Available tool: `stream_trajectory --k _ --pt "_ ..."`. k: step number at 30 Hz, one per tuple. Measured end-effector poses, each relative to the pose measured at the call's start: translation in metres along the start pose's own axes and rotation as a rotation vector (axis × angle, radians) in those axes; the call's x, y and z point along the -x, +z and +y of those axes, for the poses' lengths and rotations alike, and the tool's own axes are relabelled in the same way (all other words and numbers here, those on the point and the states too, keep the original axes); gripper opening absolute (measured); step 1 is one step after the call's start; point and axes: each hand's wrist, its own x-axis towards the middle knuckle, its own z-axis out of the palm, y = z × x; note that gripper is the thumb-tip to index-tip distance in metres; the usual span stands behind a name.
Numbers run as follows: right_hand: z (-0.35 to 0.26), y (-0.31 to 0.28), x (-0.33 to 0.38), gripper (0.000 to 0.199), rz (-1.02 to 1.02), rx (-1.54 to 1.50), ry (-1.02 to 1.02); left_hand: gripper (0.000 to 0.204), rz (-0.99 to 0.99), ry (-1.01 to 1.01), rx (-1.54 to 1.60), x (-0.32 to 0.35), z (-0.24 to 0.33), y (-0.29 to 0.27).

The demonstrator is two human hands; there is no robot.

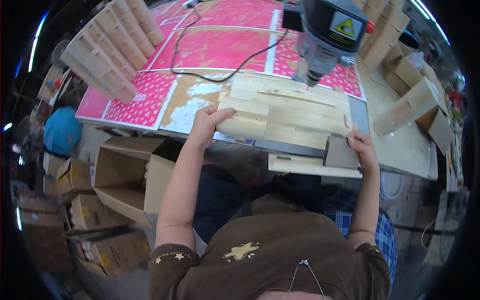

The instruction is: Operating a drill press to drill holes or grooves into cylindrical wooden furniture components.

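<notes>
My left hand is closed on the left end of a pale wooden block with a rounded front side. Its thumb presses on top, and small dark holes show along the block. The block lies at the near left of a pale wooden board on the bench. My right hand grips a grey-brown rectangular block with a dark left edge, at the board's near right corner. A narrow wooden ledge juts out below it. The black drill press head stands over the board's far side, its chuck above the wood.
Stacked wooden pieces stand at the far left of the pink-covered bench, and another wooden stack is at the right. A black cable curves across the bench. Open cardboard boxes sit on the left floor.
</notes>
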Motion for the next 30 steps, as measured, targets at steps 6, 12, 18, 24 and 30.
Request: stream_trajectory --k 6,12,18,24,30 --pt "-0.01 0.049 0.003 0.017 -0.05 -0.049 0.06 0.027 0.292 -0.173 0.333 0.027 0.003 -0.023" --pt "-0.024 0.044 0.012 0.017 -0.033 -0.026 -0.106 0.03 0.336 -0.064 -0.004 0.036 0.0 -0.062" --pt "-0.035 0.037 0.021 0.019 0.012 -0.03 -0.205 0.042 0.752 0.403 -1.093 0.039 0.025 -0.124" --pt "-0.039 0.034 0.025 0.025 0.052 -0.008 -0.227 0.041 0.897 0.314 -1.061 0.0 0.021 -0.23" --pt "-0.043 0.017 0.03 0.028 0.128 0.043 -0.245 0.047 0.948 0.119 -1.102 -0.038 0.028 -0.291"
